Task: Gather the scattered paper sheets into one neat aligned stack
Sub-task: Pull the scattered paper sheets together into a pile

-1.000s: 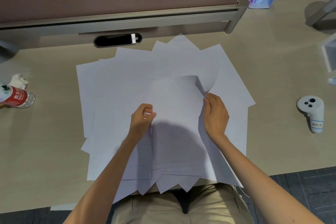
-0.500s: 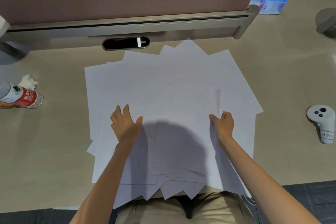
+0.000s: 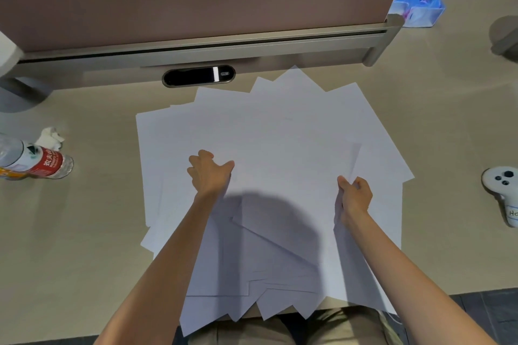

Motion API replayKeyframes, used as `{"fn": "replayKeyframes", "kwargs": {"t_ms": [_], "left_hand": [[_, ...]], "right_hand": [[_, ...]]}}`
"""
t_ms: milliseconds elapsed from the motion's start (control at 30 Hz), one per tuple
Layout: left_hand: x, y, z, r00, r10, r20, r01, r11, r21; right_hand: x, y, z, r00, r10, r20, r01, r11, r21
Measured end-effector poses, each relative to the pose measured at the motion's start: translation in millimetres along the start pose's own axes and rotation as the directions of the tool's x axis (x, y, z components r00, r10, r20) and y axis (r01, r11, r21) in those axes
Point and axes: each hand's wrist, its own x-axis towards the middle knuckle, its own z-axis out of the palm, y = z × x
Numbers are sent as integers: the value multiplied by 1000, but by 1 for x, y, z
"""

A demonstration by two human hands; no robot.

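Observation:
Several white paper sheets (image 3: 280,126) lie fanned out and overlapping on the beige desk (image 3: 78,232), with corners hanging over the near edge. My left hand (image 3: 208,173) rests on the pile left of centre. Its fingers are loosely bent and its thumb reaches toward the left edge of the top sheet (image 3: 288,171). My right hand (image 3: 354,194) pinches the right edge of that top sheet and lifts the edge slightly. Both forearms lie over the near part of the pile.
A plastic bottle with a red label (image 3: 36,162) and a crumpled tissue (image 3: 50,137) lie at the left. A white controller (image 3: 504,193) sits at the right. A partition rail (image 3: 196,50) with a cable slot (image 3: 199,75) runs behind the pile, and a blue tissue pack (image 3: 417,0) stands far right.
The raised top sheet has come down flatter onto the pile. My right hand slid down and out along its right edge. My left hand moved left and changed from gripping to resting on the paper.

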Motion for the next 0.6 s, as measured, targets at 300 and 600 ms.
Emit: {"fn": "replayKeyframes", "kwargs": {"t_ms": [300,600], "left_hand": [[8,5,-4,978,-151,143,167,980,-108],[20,1,-18,982,-3,190,73,929,-362]], "right_hand": [[6,-7,3,995,-76,57,84,985,-154],[18,-20,-7,988,-56,145,70,993,-94]]}}
